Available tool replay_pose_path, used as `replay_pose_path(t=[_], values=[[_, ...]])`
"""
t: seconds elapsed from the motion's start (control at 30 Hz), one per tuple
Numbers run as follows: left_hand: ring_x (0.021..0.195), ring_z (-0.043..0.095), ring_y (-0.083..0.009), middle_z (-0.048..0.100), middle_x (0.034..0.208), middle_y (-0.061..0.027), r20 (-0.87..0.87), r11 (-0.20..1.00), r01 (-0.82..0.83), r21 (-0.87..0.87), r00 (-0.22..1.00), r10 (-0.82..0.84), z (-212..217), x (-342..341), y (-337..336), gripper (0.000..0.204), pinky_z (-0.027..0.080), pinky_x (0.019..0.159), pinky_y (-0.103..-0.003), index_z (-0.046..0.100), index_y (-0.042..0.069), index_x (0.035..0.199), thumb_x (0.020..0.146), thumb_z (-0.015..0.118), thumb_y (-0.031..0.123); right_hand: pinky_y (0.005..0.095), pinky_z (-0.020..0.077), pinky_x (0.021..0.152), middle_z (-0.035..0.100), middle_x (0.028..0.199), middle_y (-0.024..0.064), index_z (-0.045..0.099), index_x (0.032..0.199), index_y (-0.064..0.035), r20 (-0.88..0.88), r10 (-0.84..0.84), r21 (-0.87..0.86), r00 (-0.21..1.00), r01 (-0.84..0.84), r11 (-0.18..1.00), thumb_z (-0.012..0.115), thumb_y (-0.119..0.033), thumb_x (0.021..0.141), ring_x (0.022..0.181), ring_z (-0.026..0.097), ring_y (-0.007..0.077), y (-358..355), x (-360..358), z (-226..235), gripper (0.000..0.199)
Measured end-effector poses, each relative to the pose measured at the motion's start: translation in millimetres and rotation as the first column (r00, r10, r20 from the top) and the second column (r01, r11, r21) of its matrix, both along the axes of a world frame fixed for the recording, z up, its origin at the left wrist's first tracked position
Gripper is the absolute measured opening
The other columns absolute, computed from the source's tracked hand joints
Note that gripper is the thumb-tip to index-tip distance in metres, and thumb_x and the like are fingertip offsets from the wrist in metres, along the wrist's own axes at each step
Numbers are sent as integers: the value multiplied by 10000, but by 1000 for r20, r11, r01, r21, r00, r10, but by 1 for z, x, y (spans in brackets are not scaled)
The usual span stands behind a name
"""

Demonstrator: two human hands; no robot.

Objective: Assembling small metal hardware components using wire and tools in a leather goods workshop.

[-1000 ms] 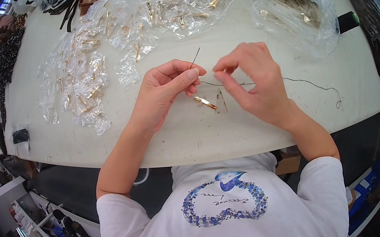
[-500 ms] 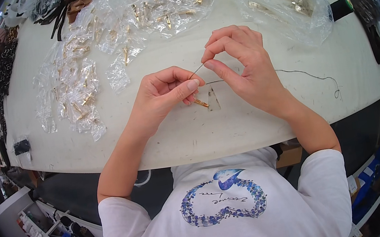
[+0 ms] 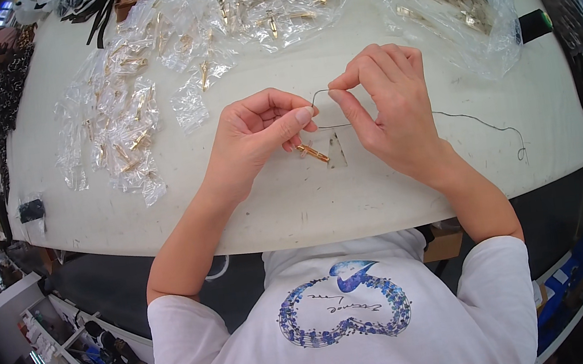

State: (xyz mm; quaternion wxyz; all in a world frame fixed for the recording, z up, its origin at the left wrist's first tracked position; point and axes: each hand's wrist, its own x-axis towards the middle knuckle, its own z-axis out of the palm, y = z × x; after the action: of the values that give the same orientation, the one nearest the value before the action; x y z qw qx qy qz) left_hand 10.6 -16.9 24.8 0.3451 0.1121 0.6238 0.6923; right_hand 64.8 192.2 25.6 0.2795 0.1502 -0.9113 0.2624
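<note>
Seen from beside the table [image 3: 274,221]: the left hand [image 3: 256,139] pinches a dark thread [image 3: 319,91], a gold clip [image 3: 314,153] at its lower fingers; the right hand [image 3: 391,99] pinches the arched short end, apparently already raised. The long tail, seemingly undrawn, lies loose rightward.

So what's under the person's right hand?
Under the right hand: the white table and a dark thread, which shows on both sides of it; the stretch the hand covers cannot be seen.
</note>
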Motion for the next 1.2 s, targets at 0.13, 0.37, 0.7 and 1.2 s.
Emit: replay_pose_path(t=[0.13, 0.37, 0.7, 1.2], values=[[834, 658, -89, 711, 931, -62, -123, 993, -112, 48, 985, 117, -7, 5, 5, 118, 501, 683, -231, 685, 14, 1006, 921, 684, 96, 369, 348, 824, 563, 808, 19, 591, 830, -80, 79, 64, -38, 995, -61, 997, 698, -75, 804, 812, 542, 222, -9, 4, -2, 111], [797, 672, -130, 713, 898, -80, -690, 980, -191, -62, 717, 96, -13, 8, 10, 151, 529, 714, -244, 722, -3, 1019, 875, 677, -17, 349, 342, 822, 596, 815, 33, 602, 834, -61, 263, 154, -294, 952, -73, 953, 668, -85, 856, 806, 540, 221, -10, 5, -3, 74], [769, 679, -163, 712, 890, -99, -870, 959, -264, -102, 491, 42, -6, 15, 12, 207, 528, 677, -252, 733, 8, 990, 804, 717, -80, 291, 493, 838, 694, 911, 62, 681, 956, 14, 502, 427, -722, 752, 93, 686, 627, -130, 936, 893, 625, 131, -4, 4, 3, 156], [776, 626, -81, 680, 868, -41, -35, 995, 72, 72, 997, -70, 2, 2, -2, 110, 507, 713, -220, 687, 6, 974, 916, 691, 100, 306, 496, 773, 677, 895, 54, 710, 1009, -56, 269, 303, -478, 914, -146, 866, 653, -48, 872, 850, 630, 195, 2, 4, 7, 149]])
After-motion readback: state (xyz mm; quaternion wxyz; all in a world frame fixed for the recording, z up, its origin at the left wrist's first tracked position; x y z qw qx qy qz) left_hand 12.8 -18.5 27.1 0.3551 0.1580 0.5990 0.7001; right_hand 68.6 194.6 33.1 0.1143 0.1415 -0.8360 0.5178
